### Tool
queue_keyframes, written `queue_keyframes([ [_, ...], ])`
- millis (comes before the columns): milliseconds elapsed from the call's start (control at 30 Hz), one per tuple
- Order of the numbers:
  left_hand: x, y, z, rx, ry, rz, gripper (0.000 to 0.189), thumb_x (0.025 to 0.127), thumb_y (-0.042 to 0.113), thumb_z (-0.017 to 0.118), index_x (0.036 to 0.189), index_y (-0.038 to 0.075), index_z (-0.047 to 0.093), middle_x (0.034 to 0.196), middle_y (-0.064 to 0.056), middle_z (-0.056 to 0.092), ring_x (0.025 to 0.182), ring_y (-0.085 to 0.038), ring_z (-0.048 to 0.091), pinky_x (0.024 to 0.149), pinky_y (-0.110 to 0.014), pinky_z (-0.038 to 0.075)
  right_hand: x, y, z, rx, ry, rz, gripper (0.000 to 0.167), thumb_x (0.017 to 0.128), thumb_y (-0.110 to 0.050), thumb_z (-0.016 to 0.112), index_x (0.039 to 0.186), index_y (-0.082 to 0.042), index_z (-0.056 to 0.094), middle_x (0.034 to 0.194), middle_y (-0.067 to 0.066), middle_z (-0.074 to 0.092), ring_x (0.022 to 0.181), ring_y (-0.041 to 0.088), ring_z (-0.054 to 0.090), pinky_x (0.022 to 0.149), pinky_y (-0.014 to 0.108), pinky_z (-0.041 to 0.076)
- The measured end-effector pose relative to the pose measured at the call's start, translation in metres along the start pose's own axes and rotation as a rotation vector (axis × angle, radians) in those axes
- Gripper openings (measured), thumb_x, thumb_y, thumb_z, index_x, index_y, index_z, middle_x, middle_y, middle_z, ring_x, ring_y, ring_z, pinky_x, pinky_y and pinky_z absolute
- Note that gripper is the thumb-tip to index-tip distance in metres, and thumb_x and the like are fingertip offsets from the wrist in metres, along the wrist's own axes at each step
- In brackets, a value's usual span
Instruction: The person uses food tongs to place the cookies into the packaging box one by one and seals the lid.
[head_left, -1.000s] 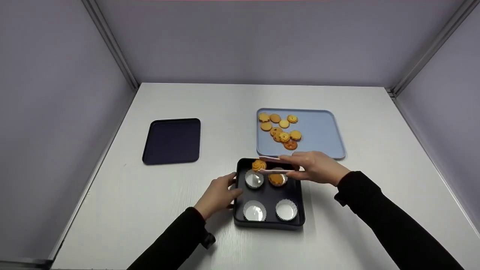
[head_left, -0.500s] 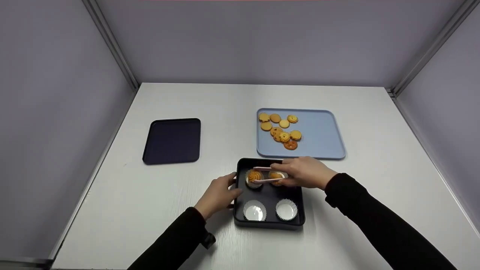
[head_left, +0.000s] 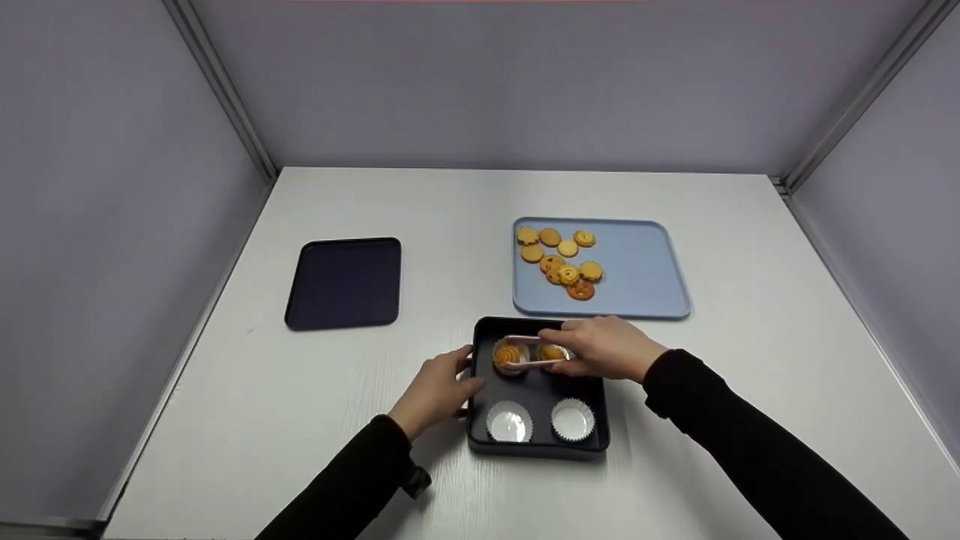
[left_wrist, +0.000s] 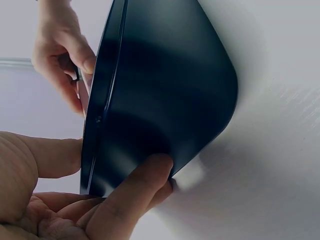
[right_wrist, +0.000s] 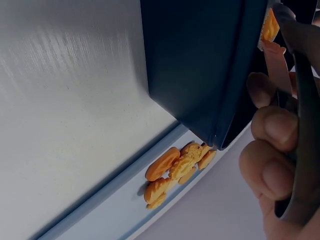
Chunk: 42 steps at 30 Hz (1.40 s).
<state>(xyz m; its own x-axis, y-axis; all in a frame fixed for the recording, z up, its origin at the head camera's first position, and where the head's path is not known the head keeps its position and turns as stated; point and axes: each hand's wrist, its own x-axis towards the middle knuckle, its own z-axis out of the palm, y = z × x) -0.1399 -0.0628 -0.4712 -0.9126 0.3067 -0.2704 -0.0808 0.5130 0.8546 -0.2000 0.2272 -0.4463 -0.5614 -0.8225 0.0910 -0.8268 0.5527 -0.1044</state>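
Observation:
My left hand (head_left: 439, 390) grips the left wall of a deep dark baking tin (head_left: 536, 397); in the left wrist view the thumb lies at the rim and the fingers (left_wrist: 142, 182) press the outer side. With my right hand (head_left: 609, 349) I hold tongs (right_wrist: 303, 130), dark-handled with pink arms. Their tips are around a swirled cookie (head_left: 508, 353), which sits in the back-left paper cup. Another cookie (head_left: 552, 352) in the back-right cup is partly hidden by the tongs and hand. Two front cups, left (head_left: 510, 422) and right (head_left: 573, 420), hold nothing.
Behind the tin lies a light blue tray (head_left: 637, 262) with several cookies (head_left: 551, 264) on its left half. A flat dark square tray (head_left: 345, 283) sits at the left. All stand on a white table (head_left: 247, 420) between grey walls.
My right hand has lowered the tongs, bringing the swirled cookie from above the tin's back edge down into the back-left cup. The left hand and tin have stayed in place.

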Motion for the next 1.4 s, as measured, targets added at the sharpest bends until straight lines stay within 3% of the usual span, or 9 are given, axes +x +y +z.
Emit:
queue_keyframes([
  [167, 0.000, -0.001, 0.000, 0.027, 0.011, 0.003, 0.064, 0.099, 0.013, 0.066, 0.155, -0.003, 0.039, 0.144, -0.022, 0.058, 0.134, -0.036, 0.054, 0.108, -0.046, 0.049, 0.000, -0.002, -0.004, -0.006, -0.004, 0.004, 0.042, 0.093, -0.036, 0.076, 0.125, -0.010, 0.069, 0.075, -0.002, 0.058, 0.058, 0.015, 0.052, 0.053, 0.038, 0.051],
  [367, 0.001, -0.001, 0.000, 0.026, 0.014, 0.029, 0.063, 0.097, 0.011, 0.066, 0.154, -0.003, 0.041, 0.142, -0.024, 0.059, 0.129, -0.035, 0.058, 0.096, -0.039, 0.058, -0.001, -0.001, -0.010, 0.040, -0.017, 0.019, 0.042, 0.092, -0.035, 0.076, 0.126, -0.011, 0.068, 0.077, -0.001, 0.059, 0.059, 0.014, 0.051, 0.054, 0.038, 0.050],
  [500, 0.001, -0.001, 0.000, 0.041, 0.022, 0.033, 0.064, 0.097, 0.012, 0.066, 0.153, -0.006, 0.040, 0.141, -0.024, 0.060, 0.131, -0.036, 0.056, 0.107, -0.046, 0.050, -0.003, 0.003, -0.016, 0.079, -0.020, 0.031, 0.042, 0.093, -0.031, 0.075, 0.130, -0.012, 0.067, 0.080, -0.001, 0.061, 0.060, 0.013, 0.052, 0.055, 0.036, 0.050],
  [600, 0.001, -0.001, 0.000, 0.051, 0.029, 0.030, 0.064, 0.097, 0.013, 0.067, 0.153, -0.006, 0.040, 0.140, -0.024, 0.060, 0.133, -0.037, 0.054, 0.114, -0.048, 0.043, -0.006, 0.007, -0.021, 0.109, -0.007, 0.040, 0.045, 0.094, -0.030, 0.073, 0.134, -0.011, 0.066, 0.085, 0.001, 0.066, 0.063, 0.014, 0.055, 0.057, 0.037, 0.051],
  [833, 0.001, -0.002, 0.000, 0.051, 0.030, 0.042, 0.064, 0.096, 0.012, 0.067, 0.152, -0.008, 0.041, 0.139, -0.025, 0.061, 0.132, -0.037, 0.055, 0.112, -0.047, 0.046, -0.016, 0.021, -0.032, 0.139, 0.089, 0.094, 0.053, 0.095, -0.031, 0.073, 0.141, -0.005, 0.061, 0.106, 0.013, 0.073, 0.083, 0.027, 0.069, 0.074, 0.049, 0.059],
  [1033, 0.000, -0.002, 0.000, -0.015, 0.008, -0.001, 0.065, 0.099, 0.011, 0.066, 0.155, -0.005, 0.037, 0.144, -0.025, 0.056, 0.127, -0.035, 0.060, 0.090, -0.037, 0.061, -0.024, 0.038, -0.036, 0.110, 0.171, 0.254, 0.053, 0.094, -0.030, 0.075, 0.140, -0.008, 0.061, 0.087, 0.006, 0.065, 0.066, 0.018, 0.053, 0.061, 0.039, 0.047],
  [1133, -0.001, -0.001, 0.001, -0.011, 0.003, -0.022, 0.065, 0.100, 0.013, 0.065, 0.156, -0.003, 0.036, 0.146, -0.023, 0.056, 0.131, -0.035, 0.057, 0.096, -0.041, 0.058, -0.028, 0.045, -0.035, 0.100, 0.157, 0.368, 0.055, 0.096, -0.031, 0.073, 0.144, -0.008, 0.058, 0.084, 0.006, 0.061, 0.067, 0.018, 0.051, 0.061, 0.037, 0.044],
  [1233, -0.001, -0.001, 0.000, 0.025, 0.017, -0.015, 0.065, 0.100, 0.015, 0.066, 0.155, -0.004, 0.038, 0.144, -0.021, 0.058, 0.136, -0.036, 0.052, 0.111, -0.046, 0.046, -0.032, 0.051, -0.032, 0.105, 0.132, 0.453, 0.058, 0.098, -0.033, 0.071, 0.147, -0.007, 0.055, 0.087, 0.009, 0.063, 0.071, 0.022, 0.055, 0.064, 0.042, 0.047],
  [1400, -0.001, 0.000, 0.000, 0.036, 0.030, 0.010, 0.065, 0.099, 0.015, 0.066, 0.154, -0.006, 0.038, 0.142, -0.021, 0.060, 0.136, -0.036, 0.052, 0.114, -0.048, 0.042, -0.033, 0.059, -0.028, 0.112, 0.099, 0.536, 0.060, 0.098, -0.034, 0.069, 0.147, -0.001, 0.053, 0.087, 0.010, 0.064, 0.077, 0.029, 0.061, 0.071, 0.051, 0.051],
])
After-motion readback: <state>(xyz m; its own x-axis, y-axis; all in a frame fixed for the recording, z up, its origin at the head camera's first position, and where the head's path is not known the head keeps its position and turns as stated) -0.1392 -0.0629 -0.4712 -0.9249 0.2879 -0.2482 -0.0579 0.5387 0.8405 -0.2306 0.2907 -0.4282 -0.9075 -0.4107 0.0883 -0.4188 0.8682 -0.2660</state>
